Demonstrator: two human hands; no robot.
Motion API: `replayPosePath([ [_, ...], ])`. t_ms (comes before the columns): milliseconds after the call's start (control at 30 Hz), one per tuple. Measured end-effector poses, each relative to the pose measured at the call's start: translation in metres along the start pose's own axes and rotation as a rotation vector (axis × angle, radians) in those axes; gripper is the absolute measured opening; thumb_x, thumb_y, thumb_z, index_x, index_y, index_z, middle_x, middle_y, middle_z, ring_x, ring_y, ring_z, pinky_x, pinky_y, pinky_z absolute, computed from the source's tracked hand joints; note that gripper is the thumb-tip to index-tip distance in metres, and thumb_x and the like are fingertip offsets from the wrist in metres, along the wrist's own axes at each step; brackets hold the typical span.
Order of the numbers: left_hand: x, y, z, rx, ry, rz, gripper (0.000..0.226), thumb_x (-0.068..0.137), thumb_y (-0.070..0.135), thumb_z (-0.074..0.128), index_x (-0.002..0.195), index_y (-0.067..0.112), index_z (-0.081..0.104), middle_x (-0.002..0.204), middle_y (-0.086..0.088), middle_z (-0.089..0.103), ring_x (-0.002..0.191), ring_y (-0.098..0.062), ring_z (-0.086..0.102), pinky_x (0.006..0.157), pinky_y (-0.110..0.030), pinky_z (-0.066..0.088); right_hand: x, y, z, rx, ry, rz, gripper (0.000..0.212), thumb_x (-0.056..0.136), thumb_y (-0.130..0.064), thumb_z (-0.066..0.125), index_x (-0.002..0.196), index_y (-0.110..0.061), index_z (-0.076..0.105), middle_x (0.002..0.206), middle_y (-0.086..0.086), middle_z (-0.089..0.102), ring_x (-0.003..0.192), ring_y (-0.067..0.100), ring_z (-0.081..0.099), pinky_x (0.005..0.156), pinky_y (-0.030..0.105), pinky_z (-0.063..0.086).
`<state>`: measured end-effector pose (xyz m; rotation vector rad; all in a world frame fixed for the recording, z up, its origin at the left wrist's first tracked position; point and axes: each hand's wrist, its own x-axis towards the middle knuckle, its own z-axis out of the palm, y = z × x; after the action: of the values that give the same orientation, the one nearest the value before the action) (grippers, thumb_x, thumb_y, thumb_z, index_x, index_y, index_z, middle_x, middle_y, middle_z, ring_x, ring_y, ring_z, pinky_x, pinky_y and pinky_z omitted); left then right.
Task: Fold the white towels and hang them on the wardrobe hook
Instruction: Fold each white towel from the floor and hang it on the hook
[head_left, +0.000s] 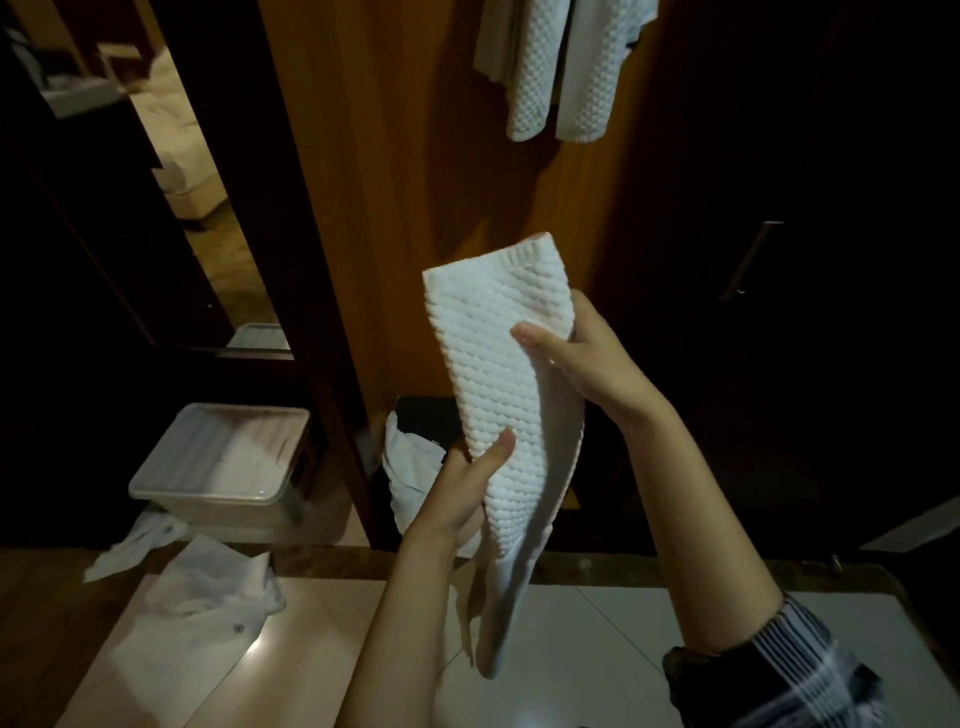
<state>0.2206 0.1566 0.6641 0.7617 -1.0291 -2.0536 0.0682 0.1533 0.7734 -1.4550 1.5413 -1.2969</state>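
A dim indoor scene: the dark cabinet doors at right sink into near-black, while the folded white towel is the brightest patch. A small glare spot shines on the glossy white bench at lower left. Wide-angle distortion bows the wooden panel, and detail is soft and grainy throughout.

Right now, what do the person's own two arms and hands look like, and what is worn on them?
Both hands, left hand and right hand, are bare, without gloves, rings or watch. The left forearm is bare as far as shown. The right arm wears a dark sleeve with white plaid stripes, pushed up near the elbow.
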Motion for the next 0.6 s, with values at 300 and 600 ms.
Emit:
replayPosePath([
  [300,0.012,0.08,0.072,-0.06,0.242,0.177,0.044,0.093,0.036,0.053,0.127,0.008,0.049,0.118,-0.01,0.064,0.105,-0.025,0.064,0.091,-0.041,0.052,-0.079,0.058,0.035,0.006,0.34,0.323,0.059,0.088,-0.036,0.061,0.14,-0.022,0.036,0.138,-0.002,0.046,0.123,0.015,0.048,0.096,0.027,0.043],
  [600,0.028,0.115,0.117,-0.369,0.396,0.229,0.066,0.093,0.048,0.048,0.146,0.022,0.02,0.148,-0.008,0.035,0.132,-0.031,0.04,0.109,-0.049,0.033,-0.102,0.054,0.06,-0.238,0.532,-0.093,0.009,0.079,-0.008,0.07,0.082,-0.014,0.064,0.121,0.002,0.053,0.119,0.012,0.047,0.095,0.027,0.043],
])
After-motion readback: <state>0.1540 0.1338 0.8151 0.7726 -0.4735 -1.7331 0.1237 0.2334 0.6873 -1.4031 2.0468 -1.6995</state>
